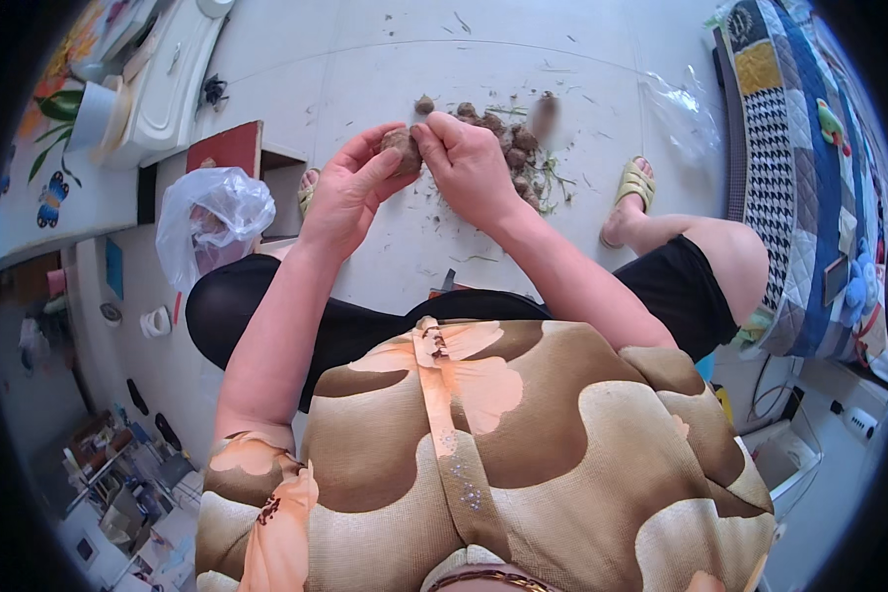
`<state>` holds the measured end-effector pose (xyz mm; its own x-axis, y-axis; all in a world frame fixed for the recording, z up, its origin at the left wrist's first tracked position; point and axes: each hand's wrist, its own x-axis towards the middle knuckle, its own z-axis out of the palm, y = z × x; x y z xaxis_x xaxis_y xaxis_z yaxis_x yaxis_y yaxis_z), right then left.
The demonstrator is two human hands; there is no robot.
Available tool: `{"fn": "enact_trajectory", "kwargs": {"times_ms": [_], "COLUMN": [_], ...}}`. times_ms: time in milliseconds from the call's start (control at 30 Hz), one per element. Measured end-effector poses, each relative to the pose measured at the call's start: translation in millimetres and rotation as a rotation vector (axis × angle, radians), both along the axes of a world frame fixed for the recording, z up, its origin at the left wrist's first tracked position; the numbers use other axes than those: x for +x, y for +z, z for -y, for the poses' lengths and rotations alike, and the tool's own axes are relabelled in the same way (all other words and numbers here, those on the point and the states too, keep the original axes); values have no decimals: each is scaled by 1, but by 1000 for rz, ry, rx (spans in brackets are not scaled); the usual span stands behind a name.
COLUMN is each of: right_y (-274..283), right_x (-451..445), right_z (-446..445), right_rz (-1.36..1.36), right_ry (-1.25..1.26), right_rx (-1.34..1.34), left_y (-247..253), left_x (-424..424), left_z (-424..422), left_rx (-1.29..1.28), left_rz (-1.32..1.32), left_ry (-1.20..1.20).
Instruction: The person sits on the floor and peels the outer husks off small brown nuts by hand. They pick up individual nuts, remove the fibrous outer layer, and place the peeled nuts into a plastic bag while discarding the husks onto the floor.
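Note:
A brown, rough-skinned tuber (399, 151) is in my left hand (348, 185), held between the thumb and fingers above the floor. My right hand (468, 163) meets it from the right, with curled fingers and the thumb and forefinger pinching at its edge. Whether a small piece sits between those fingertips is hidden. Below and beyond my right hand lies a heap of similar tubers (520, 148), partly covered by the hand and wrist. A single tuber (424, 104) rests apart from the heap, just beyond my hands.
Green and dry plant scraps (555, 177) litter the pale tiled floor (385, 259). A translucent plastic bag (218, 214) stands by my left knee near a red board (229, 144). Another clear bag (681, 111) lies right, near a quilt-covered bed (792, 163). A white cabinet (170, 81) is far left.

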<state>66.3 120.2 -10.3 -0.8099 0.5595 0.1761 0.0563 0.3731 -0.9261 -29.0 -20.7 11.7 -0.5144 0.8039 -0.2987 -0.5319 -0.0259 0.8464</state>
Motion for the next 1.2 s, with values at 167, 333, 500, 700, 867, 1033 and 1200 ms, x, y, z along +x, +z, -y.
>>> {"fn": "enact_trajectory", "kwargs": {"times_ms": [167, 333, 500, 700, 867, 1033, 1200], "right_y": [-34, 0, 17, -33, 20, 22, -34], "right_x": [1, 2, 2, 2, 4, 7, 3], "right_z": [-24, -5, -1, -19, -25, -12, -18], "right_rz": [41, -43, -40, 96, 205, 92, 132], "right_ry": [-75, 89, 172, -11, 274, 279, 52], "right_rx": [-360, -301, -116, -302, -92, -78, -106], "left_y": [-2, -8, -10, -1, 3, 9, 3], "left_x": [-2, -1, 1, 6, 5, 10, 2], "left_z": [1, -2, 0, -3, -5, 0, -1], "left_rx": [40, -109, -132, -99, -241, -173, -56], "left_rz": [87, -112, -229, -316, -485, -456, -376], "left_ry": [31, 55, 13, 57, -15, 6, 53]}}
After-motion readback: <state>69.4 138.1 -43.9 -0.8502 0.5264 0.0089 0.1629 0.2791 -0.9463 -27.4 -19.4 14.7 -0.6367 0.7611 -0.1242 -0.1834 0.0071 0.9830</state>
